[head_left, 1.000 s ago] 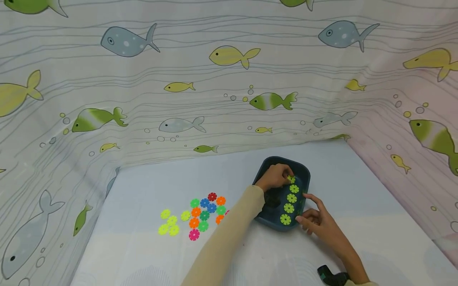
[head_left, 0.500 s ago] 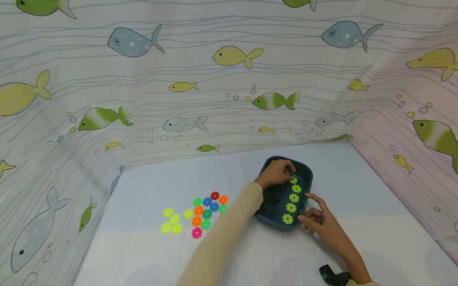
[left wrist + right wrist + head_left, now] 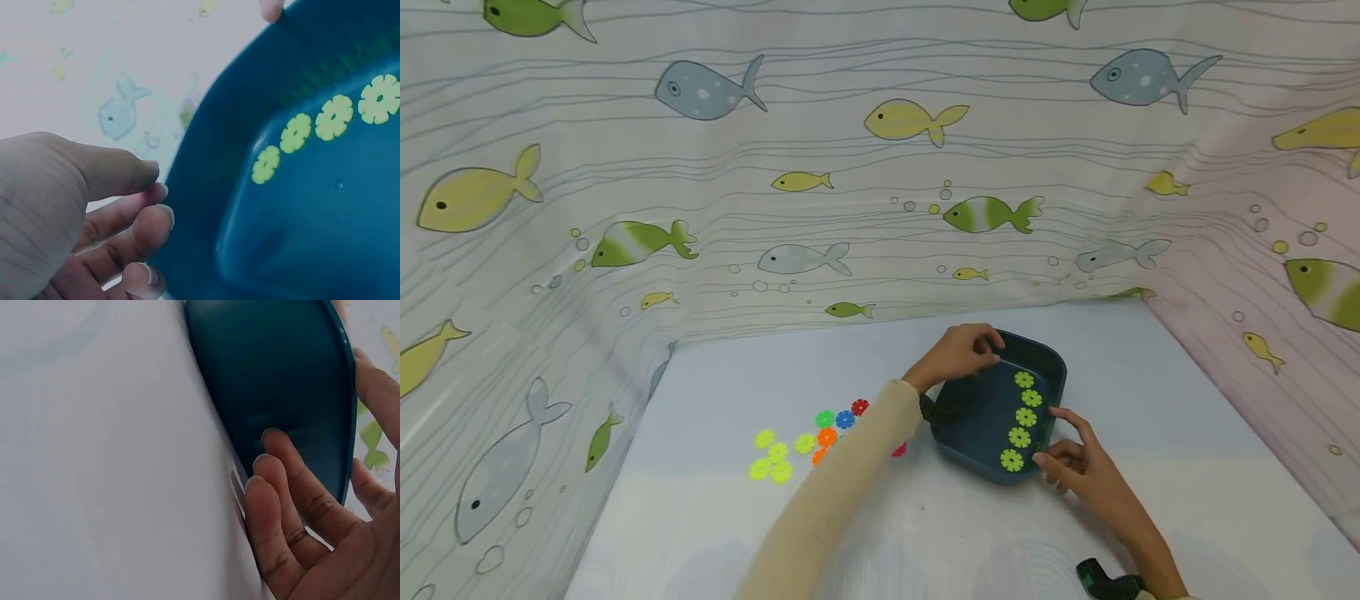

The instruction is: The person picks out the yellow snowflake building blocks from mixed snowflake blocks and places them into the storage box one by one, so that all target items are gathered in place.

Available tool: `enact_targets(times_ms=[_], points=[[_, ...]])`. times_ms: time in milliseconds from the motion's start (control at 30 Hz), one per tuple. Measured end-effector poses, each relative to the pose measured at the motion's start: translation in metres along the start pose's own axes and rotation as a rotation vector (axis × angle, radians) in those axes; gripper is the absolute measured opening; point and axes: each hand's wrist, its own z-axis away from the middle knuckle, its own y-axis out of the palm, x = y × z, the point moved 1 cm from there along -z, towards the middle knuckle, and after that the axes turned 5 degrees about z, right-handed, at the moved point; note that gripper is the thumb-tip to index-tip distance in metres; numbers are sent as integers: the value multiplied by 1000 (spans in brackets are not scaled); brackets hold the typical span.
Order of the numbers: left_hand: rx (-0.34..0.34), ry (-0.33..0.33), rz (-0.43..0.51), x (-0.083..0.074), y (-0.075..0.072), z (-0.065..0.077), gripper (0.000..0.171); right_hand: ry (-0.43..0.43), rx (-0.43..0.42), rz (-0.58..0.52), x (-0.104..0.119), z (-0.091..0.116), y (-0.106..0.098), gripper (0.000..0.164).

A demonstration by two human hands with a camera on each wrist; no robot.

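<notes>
1. Holds nothing in the left hand (image 3: 957,354), with loosely bent fingers over the far left rim of the tray (image 3: 973,437).
2. Grips its right rim with thumb and fingers of the right hand (image 3: 1081,468).
3. Shows five yellow discs (image 3: 1026,417) in a row inside, just left of the right fingertips.
4. Shows loose yellow discs (image 3: 777,452) and mixed-colour discs (image 3: 827,437) on the table (image 3: 970,542), left of the left fingers.

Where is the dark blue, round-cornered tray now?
In the head view, the tray stands right of centre on the white tabletop, left hand over its far-left corner, right hand at its right side.
</notes>
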Motion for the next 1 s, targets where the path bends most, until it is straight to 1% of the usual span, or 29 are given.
enact_targets(times_ms=[267,500,733,1000], points=[[-37,49,-29,-4,-18,25,27,-3,0,8,1,0,0,82],[-35,88,-75,1,-30,50,26,2,3,11,3,0,1,82],[-49,70,-90,8,-41,82,22,-19,2,23,0,1,0,82],[-64,11,-102,19,-54,120,18,-23,12,8,0,1,0,81]])
